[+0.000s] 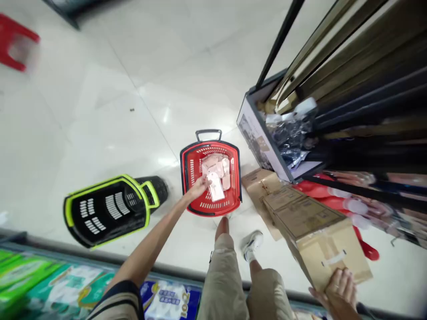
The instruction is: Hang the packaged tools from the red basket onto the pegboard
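Note:
My left hand (199, 186) is closed on a pale flat package (215, 186) with a hang hole at its top, pinching it by the left edge. It is over a red shopping basket (237, 186) with a dark rim. Several similar pinkish-white packages (215, 163) lie inside the basket. On the right, my right hand (340, 289) lies against the near end of a tall cardboard box (328, 253), fingers stretched over the cardboard and thumb apart. A flatter piece of cardboard (260, 182) is beside that box.
A black basket (100, 213) with yellow-green trim stands on the left. A bin (263, 138) of plastic-wrapped goods and a blurred shelf rack (367, 102) are at right. Packs of tissue (170, 300) line the near shelf. A red stool-like object (15, 42) is at upper left.

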The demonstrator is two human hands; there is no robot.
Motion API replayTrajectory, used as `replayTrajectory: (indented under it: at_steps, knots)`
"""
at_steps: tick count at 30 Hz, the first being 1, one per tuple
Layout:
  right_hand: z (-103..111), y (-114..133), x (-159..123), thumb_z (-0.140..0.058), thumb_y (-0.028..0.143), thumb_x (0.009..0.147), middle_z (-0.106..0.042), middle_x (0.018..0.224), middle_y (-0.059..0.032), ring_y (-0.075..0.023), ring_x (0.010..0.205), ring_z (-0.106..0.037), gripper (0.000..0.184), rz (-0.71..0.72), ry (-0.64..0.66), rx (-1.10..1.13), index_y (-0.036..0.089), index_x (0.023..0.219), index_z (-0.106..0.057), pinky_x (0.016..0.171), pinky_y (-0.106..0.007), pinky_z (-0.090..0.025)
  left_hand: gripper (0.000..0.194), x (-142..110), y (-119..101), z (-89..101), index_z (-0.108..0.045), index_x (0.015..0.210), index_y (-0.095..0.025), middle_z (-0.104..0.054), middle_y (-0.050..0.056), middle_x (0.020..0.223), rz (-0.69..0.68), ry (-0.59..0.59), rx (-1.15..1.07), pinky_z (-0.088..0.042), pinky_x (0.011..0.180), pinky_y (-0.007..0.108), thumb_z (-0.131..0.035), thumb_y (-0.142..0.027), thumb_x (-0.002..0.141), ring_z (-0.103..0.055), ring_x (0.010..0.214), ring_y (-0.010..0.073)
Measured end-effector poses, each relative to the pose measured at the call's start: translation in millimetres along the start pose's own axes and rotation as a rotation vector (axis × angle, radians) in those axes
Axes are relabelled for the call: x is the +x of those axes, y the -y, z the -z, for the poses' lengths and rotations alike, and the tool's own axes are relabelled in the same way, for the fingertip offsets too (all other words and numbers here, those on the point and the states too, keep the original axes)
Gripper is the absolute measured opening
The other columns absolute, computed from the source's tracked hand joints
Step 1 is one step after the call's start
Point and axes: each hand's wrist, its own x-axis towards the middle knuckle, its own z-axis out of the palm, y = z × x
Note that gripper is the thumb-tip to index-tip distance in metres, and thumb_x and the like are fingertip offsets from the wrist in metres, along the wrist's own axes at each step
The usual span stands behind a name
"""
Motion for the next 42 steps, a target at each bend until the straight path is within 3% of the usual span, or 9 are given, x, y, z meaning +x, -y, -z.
replayTrajectory:
  at_steps: [4, 7, 12, 16, 20, 26, 33, 37, 42]
  knots:
    - [-9, 21, 9, -0.031, 0.097, 0.066, 0.011, 0.175, -0.0095, -0.0426, 0.159, -0.007, 0.134, 0.063, -0.162, -0.041, 0.019, 0.167, 0.009, 0.119, -0.069, -0.023, 0.063, -90, -116, -17.2, -0.066, 0.113, -0.014, -0.073, 0.009, 0.094, -0.082, -0.036, -0.181, -0.057, 0.073, 0.030, -0.060, -0.072, 0.089, -0.069, 0.079, 0.0203]
    - [18, 53, 19, -0.038, 0.093, 0.066, 0.002, 0.175, -0.0096, -0.0410, 0.160, -0.009, 0.127, 0.026, -0.086, -0.020, 0.017, 0.167, -0.021, 0.123, -0.060, -0.019, 0.059, -154, -200, -61.8, -0.070, 0.105, -0.014, -0.073, 0.007, 0.088, -0.114, -0.030, -0.301, -0.056, 0.069, 0.029, -0.067, -0.070, 0.086, -0.068, 0.074, 0.0193]
    - [132, 109, 6, -0.059, 0.079, 0.071, -0.036, 0.166, -0.0228, -0.0475, 0.158, -0.020, 0.100, -0.011, 0.050, 0.421, 0.012, 0.145, -0.062, 0.127, -0.059, -0.017, 0.052, -277, -328, -175.5, -0.076, 0.098, -0.021, -0.075, 0.006, 0.086, -0.230, 0.073, -0.210, -0.058, 0.065, 0.032, -0.076, -0.069, 0.076, -0.071, 0.077, 0.0251]
    - [253, 112, -45, -0.034, 0.059, 0.105, -0.067, 0.143, -0.0090, -0.0314, 0.135, -0.059, 0.055, 0.131, -0.265, 1.086, 0.029, 0.133, -0.071, 0.118, -0.049, -0.043, 0.033, -369, -411, -262.1, -0.081, 0.091, -0.030, -0.080, 0.007, 0.097, -0.537, 0.139, 0.128, -0.060, 0.089, 0.041, -0.078, -0.061, 0.078, -0.073, 0.101, 0.0348]
    - [329, 74, -118, -0.056, 0.053, 0.103, -0.074, 0.126, -0.0069, -0.0283, 0.118, -0.068, 0.040, 0.204, -0.529, 1.460, 0.030, 0.132, -0.068, 0.107, -0.045, -0.053, 0.026, -434, -465, -348.7, -0.083, 0.094, -0.032, -0.080, 0.008, 0.102, -0.708, 0.286, 0.301, -0.058, 0.090, 0.040, -0.075, -0.054, 0.084, -0.073, 0.098, 0.0335]
    - [358, -10, -154, -0.067, 0.053, 0.096, -0.076, 0.103, -0.0073, -0.0245, 0.096, -0.071, 0.037, 0.171, -0.657, 1.602, 0.019, 0.108, -0.073, 0.089, -0.035, -0.058, 0.038, -480, -486, -447.3, -0.078, 0.091, -0.021, -0.078, 0.010, 0.092, -0.626, 0.520, 0.111, -0.059, 0.083, 0.035, -0.082, -0.056, 0.076, -0.073, 0.087, 0.0266]
    - [425, -72, -157, -0.072, 0.053, 0.092, -0.076, 0.106, -0.0075, -0.0226, 0.094, -0.071, 0.039, 0.302, -0.674, 1.634, 0.019, 0.111, -0.073, 0.087, -0.033, -0.058, 0.033, -516, -540, -479.5, -0.073, 0.095, -0.015, -0.075, 0.007, 0.090, -0.753, 0.591, 0.112, -0.057, 0.070, 0.027, -0.081, -0.046, 0.085, -0.068, 0.076, 0.0176]
    - [501, -89, -167, -0.073, 0.051, 0.093, -0.076, 0.098, -0.0053, -0.0189, 0.082, -0.068, 0.035, 0.399, -0.784, 1.491, 0.019, 0.108, -0.073, 0.075, -0.030, -0.056, 0.031, -539, -602, -475.8, -0.073, 0.100, -0.014, -0.075, 0.006, 0.093, -0.906, 0.636, 0.153, -0.058, 0.074, 0.028, -0.077, -0.044, 0.090, -0.068, 0.078, 0.0170]
    - [609, -82, -182, -0.074, 0.050, 0.093, -0.073, 0.086, -0.0018, -0.0151, 0.073, -0.063, 0.034, 0.584, -0.906, 1.337, 0.017, 0.099, -0.074, 0.068, -0.027, -0.052, 0.035, -573, -684, -456.9, -0.076, 0.107, -0.014, -0.077, 0.008, 0.103, -1.211, 0.516, 0.099, -0.057, 0.078, 0.027, -0.078, -0.044, 0.090, -0.070, 0.086, 0.0177]
